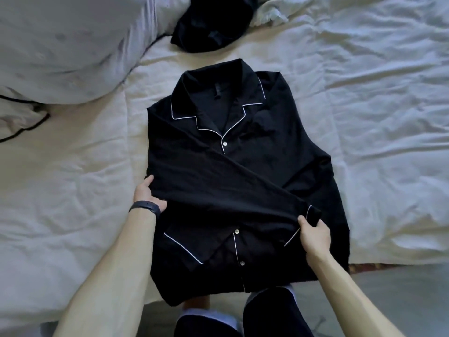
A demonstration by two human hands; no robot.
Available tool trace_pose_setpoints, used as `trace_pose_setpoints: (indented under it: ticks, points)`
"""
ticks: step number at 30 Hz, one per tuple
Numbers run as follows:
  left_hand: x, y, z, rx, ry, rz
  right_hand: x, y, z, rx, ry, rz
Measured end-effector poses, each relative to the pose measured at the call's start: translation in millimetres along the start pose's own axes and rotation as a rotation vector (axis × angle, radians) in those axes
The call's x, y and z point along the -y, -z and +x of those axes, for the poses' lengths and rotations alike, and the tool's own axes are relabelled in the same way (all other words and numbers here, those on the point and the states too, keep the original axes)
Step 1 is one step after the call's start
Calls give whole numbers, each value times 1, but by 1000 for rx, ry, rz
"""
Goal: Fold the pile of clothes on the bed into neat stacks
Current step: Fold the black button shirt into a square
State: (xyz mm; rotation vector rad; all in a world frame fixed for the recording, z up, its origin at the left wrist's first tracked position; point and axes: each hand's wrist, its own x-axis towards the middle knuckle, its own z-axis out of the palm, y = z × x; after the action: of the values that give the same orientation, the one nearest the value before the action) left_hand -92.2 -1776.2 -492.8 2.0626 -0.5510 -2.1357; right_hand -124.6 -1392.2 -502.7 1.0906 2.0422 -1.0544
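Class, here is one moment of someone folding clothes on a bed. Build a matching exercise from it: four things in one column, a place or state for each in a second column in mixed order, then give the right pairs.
Things
1. shirt
2. left hand
3. right hand
4. dark garment

Places or states
A. grips the sleeve's cuff end
B. crumpled, beyond the collar
C. lies front up, buttoned, one sleeve drawn across it
D. holds the sleeve at the shirt's left edge, band on the wrist

Pairs: 1-C, 2-D, 3-A, 4-B
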Motion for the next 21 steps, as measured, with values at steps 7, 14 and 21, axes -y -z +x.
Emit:
trace_pose_setpoints:
  ticks: [7, 14, 21]
  points:
    - [4, 0, -17, -4, 26, 24, 26, -2, -27, -261, 329, -364]
    - [7, 21, -3, 6, 42, -70, 116, -113, -64, 248, 851, -510]
    - [7, 41, 16, 114, 114, -182, 219, -248, -82, 418, 993, -718]
